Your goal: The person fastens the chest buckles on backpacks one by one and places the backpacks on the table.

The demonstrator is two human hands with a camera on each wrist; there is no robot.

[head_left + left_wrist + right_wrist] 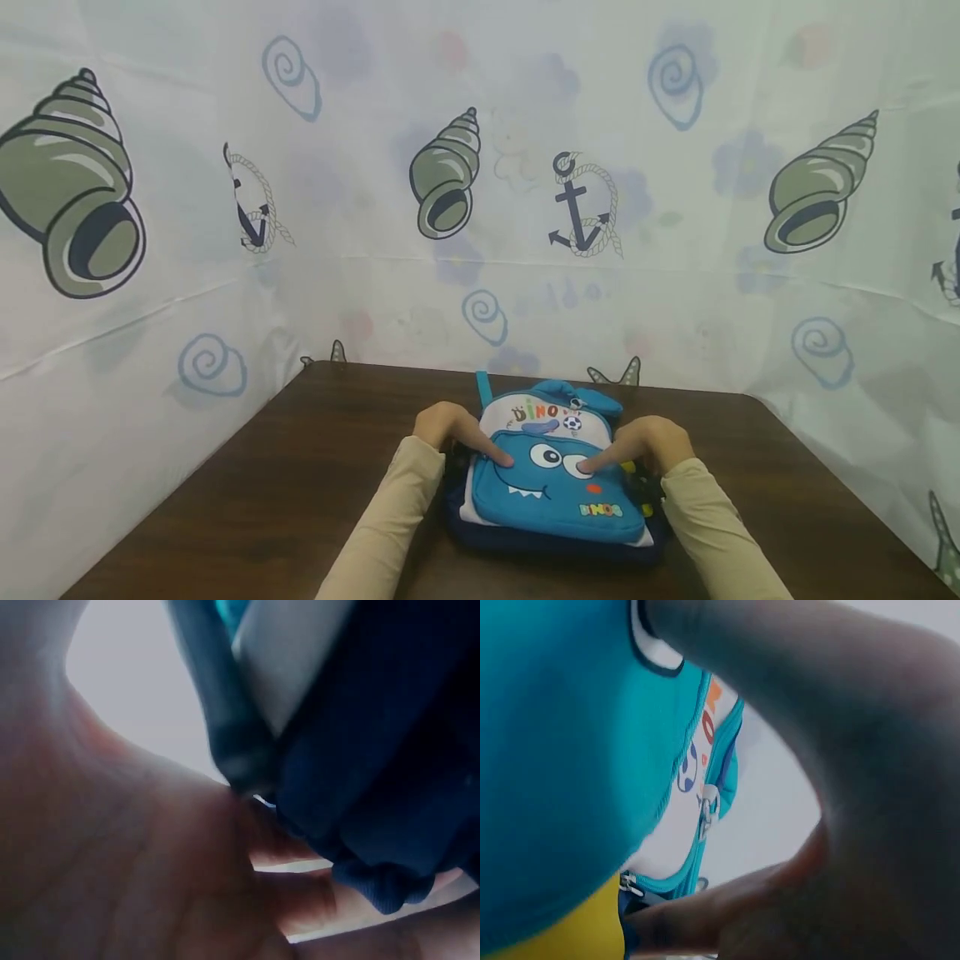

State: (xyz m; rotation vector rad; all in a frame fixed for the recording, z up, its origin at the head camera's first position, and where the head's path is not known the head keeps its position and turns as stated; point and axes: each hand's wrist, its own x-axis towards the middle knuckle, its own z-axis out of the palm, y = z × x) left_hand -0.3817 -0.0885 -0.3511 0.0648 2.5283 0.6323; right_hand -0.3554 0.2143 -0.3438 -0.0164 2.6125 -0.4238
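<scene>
A small blue and white backpack (555,504) with a cartoon dinosaur face lies front up on the table, its top away from me. My left hand (454,425) grips its left side, thumb on the front pocket near the mouth. On the opposite side my right hand (654,442) holds it, thumb pressing by the printed eye. In the left wrist view, fingers (300,900) reach beneath the navy fabric (367,742) and a dark strap (225,697) hangs by the palm. Zipper pulls (709,806) and a yellow side panel (577,926) show in the right wrist view.
The brown wooden table (300,467) extends to both sides of the backpack. Behind it and along both sides hangs a pale curtain (360,208) printed with shells and anchors. A blue loop (483,389) stands up at the backpack's top left.
</scene>
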